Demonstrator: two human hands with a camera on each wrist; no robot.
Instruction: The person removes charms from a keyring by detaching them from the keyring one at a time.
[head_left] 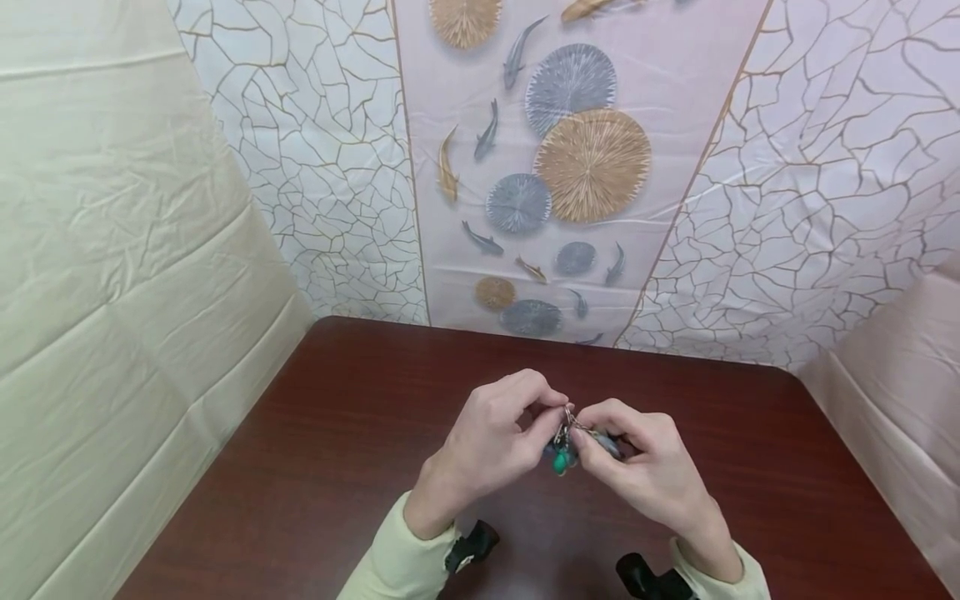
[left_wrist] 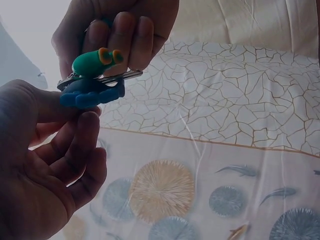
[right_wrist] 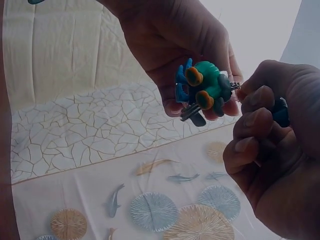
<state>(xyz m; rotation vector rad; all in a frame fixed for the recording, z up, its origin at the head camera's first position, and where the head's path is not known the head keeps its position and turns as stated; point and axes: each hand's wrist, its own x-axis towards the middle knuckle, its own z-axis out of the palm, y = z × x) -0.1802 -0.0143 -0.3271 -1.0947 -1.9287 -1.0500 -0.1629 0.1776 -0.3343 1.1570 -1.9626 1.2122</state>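
Both hands meet over the table at a metal key ring (head_left: 567,412). My left hand (head_left: 498,433) pinches it between thumb and index finger. From the ring hangs a green figure charm with orange-rimmed ends (right_wrist: 207,85), beside a blue charm (left_wrist: 87,97) and flat silver key-like pieces (left_wrist: 127,75). With thumb and index finger, my right hand (head_left: 648,462) pinches a keychain at its metal link (head_left: 578,424). A blue-grey charm (head_left: 606,444) lies within the right hand's curled fingers, which partly hide it. How the links join is too small to tell.
The dark reddish-brown table (head_left: 300,467) extends beneath both hands. Behind it hangs a patterned cloth (head_left: 337,167) with fish and round motifs. Pale cloth (head_left: 112,292) lines the left side, and more cloth (head_left: 892,400) the right. Black wrist straps (head_left: 472,546) are worn at both sleeves.
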